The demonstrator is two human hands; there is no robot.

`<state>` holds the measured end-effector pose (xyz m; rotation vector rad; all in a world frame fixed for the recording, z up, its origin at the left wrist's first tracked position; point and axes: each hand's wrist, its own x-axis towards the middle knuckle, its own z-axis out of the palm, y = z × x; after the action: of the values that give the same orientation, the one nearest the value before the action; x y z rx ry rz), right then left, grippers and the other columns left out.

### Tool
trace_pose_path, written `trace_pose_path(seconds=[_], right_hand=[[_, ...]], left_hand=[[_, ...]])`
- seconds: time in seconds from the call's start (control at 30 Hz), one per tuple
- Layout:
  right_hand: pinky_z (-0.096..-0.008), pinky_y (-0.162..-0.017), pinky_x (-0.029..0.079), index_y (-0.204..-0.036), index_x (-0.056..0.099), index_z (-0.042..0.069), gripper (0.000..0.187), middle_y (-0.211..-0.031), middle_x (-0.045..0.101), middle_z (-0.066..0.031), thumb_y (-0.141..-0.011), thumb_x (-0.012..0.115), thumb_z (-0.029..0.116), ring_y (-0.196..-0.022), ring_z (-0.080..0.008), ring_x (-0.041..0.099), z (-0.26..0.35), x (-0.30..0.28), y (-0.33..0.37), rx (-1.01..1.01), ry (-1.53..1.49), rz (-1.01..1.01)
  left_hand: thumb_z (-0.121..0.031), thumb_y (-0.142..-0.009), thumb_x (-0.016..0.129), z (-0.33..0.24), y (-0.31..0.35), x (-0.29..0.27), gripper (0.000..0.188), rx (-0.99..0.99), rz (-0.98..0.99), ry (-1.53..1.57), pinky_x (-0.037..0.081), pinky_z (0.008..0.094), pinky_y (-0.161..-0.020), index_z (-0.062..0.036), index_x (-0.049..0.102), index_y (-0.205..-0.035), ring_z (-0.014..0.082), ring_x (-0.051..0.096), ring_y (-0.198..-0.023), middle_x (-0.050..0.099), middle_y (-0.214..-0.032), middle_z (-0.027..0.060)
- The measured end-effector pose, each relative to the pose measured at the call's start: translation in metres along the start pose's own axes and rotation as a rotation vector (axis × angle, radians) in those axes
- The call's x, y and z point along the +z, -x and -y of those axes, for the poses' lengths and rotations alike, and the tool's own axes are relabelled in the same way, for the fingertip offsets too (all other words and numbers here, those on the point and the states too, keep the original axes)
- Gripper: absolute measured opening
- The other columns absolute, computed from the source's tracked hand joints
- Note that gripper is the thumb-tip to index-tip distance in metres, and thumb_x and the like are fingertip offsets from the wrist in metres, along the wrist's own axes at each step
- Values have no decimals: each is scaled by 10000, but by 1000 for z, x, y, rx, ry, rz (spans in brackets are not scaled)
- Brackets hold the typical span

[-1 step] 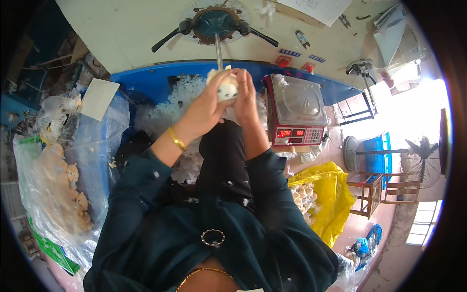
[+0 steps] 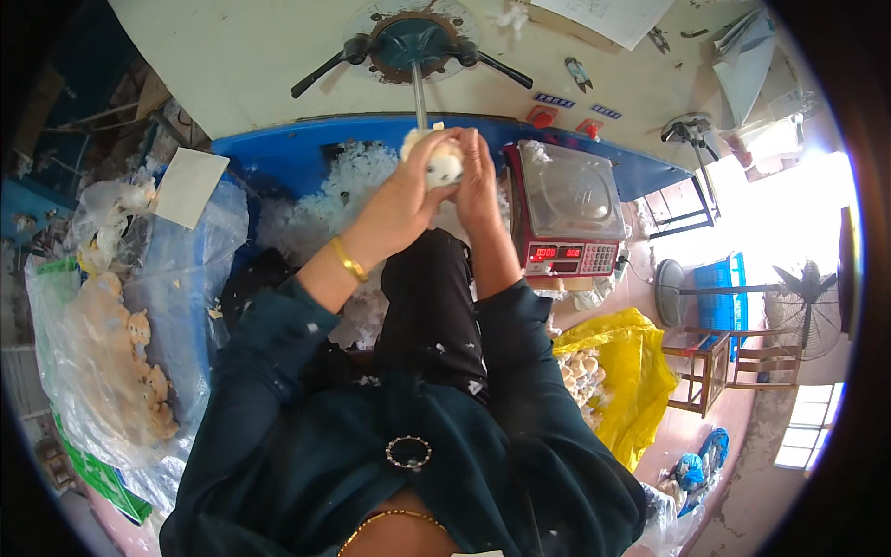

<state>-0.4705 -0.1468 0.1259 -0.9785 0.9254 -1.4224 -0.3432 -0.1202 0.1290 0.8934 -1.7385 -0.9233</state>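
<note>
A small cream plush toy head with dark facial spots is held between my two hands, just below the tip of a metal tube. My left hand wraps round its left side, thumb across the lower front. My right hand presses on its right side with the fingers bent over it. Whether the tube enters the toy is hidden by the hands. The tube comes out of a round dark fitting with two black handles. White fluffy stuffing lies in the blue tray beneath.
A red digital scale stands right of my hands. Clear plastic bags with tan plush pieces lie at left, a yellow sack of plush pieces at right. Snippers and red buttons are on the pale panel ahead.
Both hands and the plush toy have shifted slightly to the right. The grip on the toy looks much the same.
</note>
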Motion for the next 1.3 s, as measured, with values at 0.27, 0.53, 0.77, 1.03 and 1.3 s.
trace_pose_path(seconds=[0.27,0.53,0.77,1.03,1.3], right_hand=[[-410,-935,450,-1347,438,50,618,-1228,548,-223,-895,629,425,-1122,-379,559,18,-12,31,-434,796,242],[-434,-940,446,-1335,424,38,623,-1225,524,-230,-846,694,313,-1120,-403,522,12,-8,14,-478,905,199],[-419,-1008,412,-1323,439,17,595,-1287,512,-185,-804,700,151,-1194,-343,498,-6,-3,27,-544,1097,150],[-396,-1019,399,-1337,480,27,545,-1303,520,-174,-836,664,136,-1203,-292,500,-1,-6,52,-399,929,56],[-464,-860,478,-1167,596,-30,632,-1040,648,-267,-721,785,376,-985,-400,622,89,-260,112,681,1970,241]], left_hand=[[19,-886,502,0,9,6,565,19,-22,-22,509,313,-635,-120,333,-1408,220,605,-778,541,-1192,153],[-32,-870,537,11,2,4,503,42,-59,-76,463,383,-934,-66,413,-1356,342,565,-1148,489,-1349,160],[60,-747,571,24,17,-5,669,138,-25,-95,463,429,-949,-119,428,-1376,407,533,-1152,433,-1418,162],[-94,-858,598,19,78,-50,660,14,-55,-130,475,416,-934,-155,346,-1465,317,576,-1090,432,-1424,154],[-193,-793,597,125,331,-306,362,-1033,-775,-1467,462,423,-872,8,597,-1093,354,577,-1015,610,-1052,187]])
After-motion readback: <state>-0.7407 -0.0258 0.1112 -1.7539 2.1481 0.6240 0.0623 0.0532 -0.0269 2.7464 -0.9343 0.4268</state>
